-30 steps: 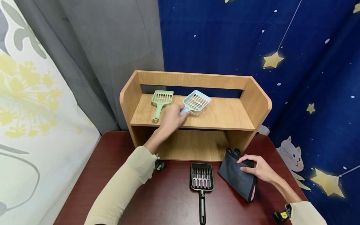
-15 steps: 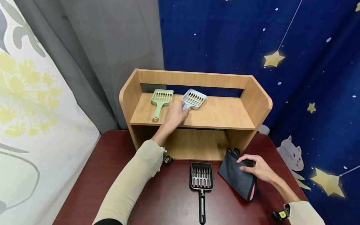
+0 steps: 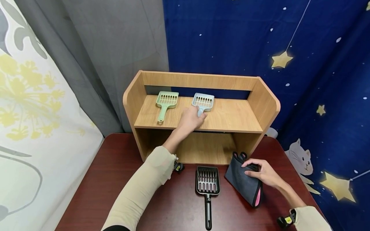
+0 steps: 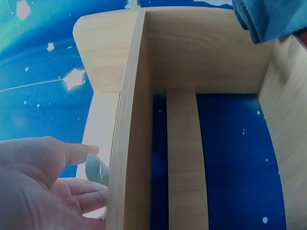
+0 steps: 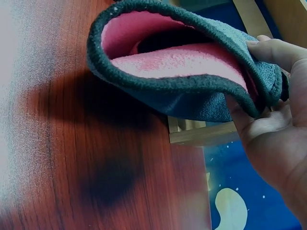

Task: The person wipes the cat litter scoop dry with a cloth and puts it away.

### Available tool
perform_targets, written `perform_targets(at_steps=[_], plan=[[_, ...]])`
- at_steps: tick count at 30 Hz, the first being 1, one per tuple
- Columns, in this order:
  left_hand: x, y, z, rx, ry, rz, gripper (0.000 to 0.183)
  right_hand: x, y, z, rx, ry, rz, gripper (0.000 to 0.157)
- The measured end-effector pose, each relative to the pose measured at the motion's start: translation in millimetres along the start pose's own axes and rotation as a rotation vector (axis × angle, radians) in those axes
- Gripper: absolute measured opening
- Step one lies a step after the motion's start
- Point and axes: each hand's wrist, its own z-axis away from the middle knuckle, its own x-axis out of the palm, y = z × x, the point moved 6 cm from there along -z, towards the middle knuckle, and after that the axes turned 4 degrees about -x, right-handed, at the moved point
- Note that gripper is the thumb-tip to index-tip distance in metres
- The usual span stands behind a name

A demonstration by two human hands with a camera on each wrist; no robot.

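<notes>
My left hand [image 3: 190, 120] pinches the handle of a light blue litter scoop [image 3: 203, 102], whose slotted head points to the back of the upper shelf. In the left wrist view the handle's end [image 4: 97, 170] shows between thumb and fingers at the shelf edge. A green litter scoop [image 3: 167, 100] lies to the left on the same board. At the right, my right hand [image 3: 261, 173] grips a folded dark grey cloth [image 3: 242, 179] with black edging by its upper side. From the right wrist its pink lining [image 5: 177, 64] shows. On the table between the arms lies a black litter scoop [image 3: 207, 183].
A two-tier wooden shelf [image 3: 231, 117] stands at the back of the dark red table [image 3: 173, 208]. Its raised side panels [image 3: 264, 106] flank the upper board. Behind hang a grey curtain [image 3: 115, 48] and a blue star-patterned curtain [image 3: 231, 38].
The light blue scoop has turned from slanting right to nearly straight, its head now facing the back. My left hand has shifted right with it. The right hand stays on the cloth.
</notes>
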Motion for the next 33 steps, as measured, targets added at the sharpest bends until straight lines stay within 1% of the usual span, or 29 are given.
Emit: perform_targets(at_steps=[5,8,13,15,19,22,26,28,31,33], plan=[[6.4,4.8,2.3,0.008,-0.006,-0.074,0.036,-0.1,0.4,0.5,-0.005,0.001,0.002,0.023],[8.5,5.7,2.9,0.018,0.001,-0.093,0.042,0.5,0.4,0.8,-0.004,-0.004,-0.004,0.023],[8.7,5.2,6.4,0.063,0.044,-0.137,0.063,-1.9,0.8,2.5,0.008,-0.002,-0.006,0.023],[8.2,4.7,8.5,0.088,0.060,-0.150,0.068,-3.4,0.5,3.0,0.010,0.000,-0.012,0.023],[3.1,1.1,16.8,0.098,0.115,-0.115,0.066,-5.7,-0.8,2.7,0.000,0.003,-0.014,0.024],[-3.0,-1.9,29.3,0.118,0.199,-0.062,0.062,-6.5,-0.7,3.0,-0.015,0.001,-0.003,0.025],[-7.8,-2.6,54.0,0.217,0.326,-0.020,0.057,-7.1,-1.0,4.8,-0.047,-0.009,0.014,0.026],[-9.3,-2.4,67.4,0.273,0.380,-0.023,0.055,-7.5,-1.4,5.7,-0.059,-0.013,0.019,0.026],[-10.6,-3.7,85.8,0.319,0.423,-0.033,0.053,-8.1,-1.7,6.5,-0.074,-0.022,0.023,0.026],[-10.2,-6.2,96.9,0.344,0.426,-0.032,0.053,-7.9,-1.6,6.7,-0.085,-0.031,0.025,0.026]])
